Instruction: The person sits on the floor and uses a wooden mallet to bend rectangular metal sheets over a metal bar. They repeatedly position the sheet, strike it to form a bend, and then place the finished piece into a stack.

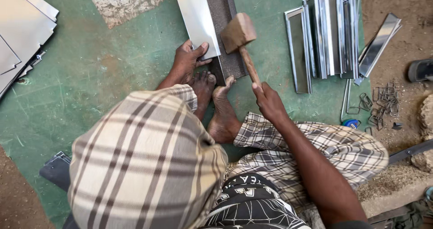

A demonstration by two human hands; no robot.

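Green floor (pixel 99 75) fills most of the view, scuffed and worn, with a bare pale patch (pixel 127 0) near the top and brown dirt (pixel 406 26) along the right edge. Seated on it is a person in checked cloth, knees apart, bare feet (pixel 216 103) stretched forward to the near end of a dark steel bar (pixel 225 26) that runs away up the floor. Flat sheets (pixel 20 30) lie stacked at the far left, well apart from the work. Over on the right, a row of folded metal channels (pixel 327 35) stands side by side, one more strip (pixel 378 44) lying tilted just beside them. On the bar rests a bright sheet (pixel 197 19), its long edge along the steel, and the left hand (pixel 187 60) presses down on its near corner, thumb on top, fingers spread. The right hand (pixel 269 100) is closed tight round the handle of a wooden mallet (pixel 239 33), whose blocky head sits over the bar just beside the sheet's edge. Small wire clips (pixel 383 100) lie scattered on the dirt at right, and a little blue object (pixel 351 122) lies by the knee.
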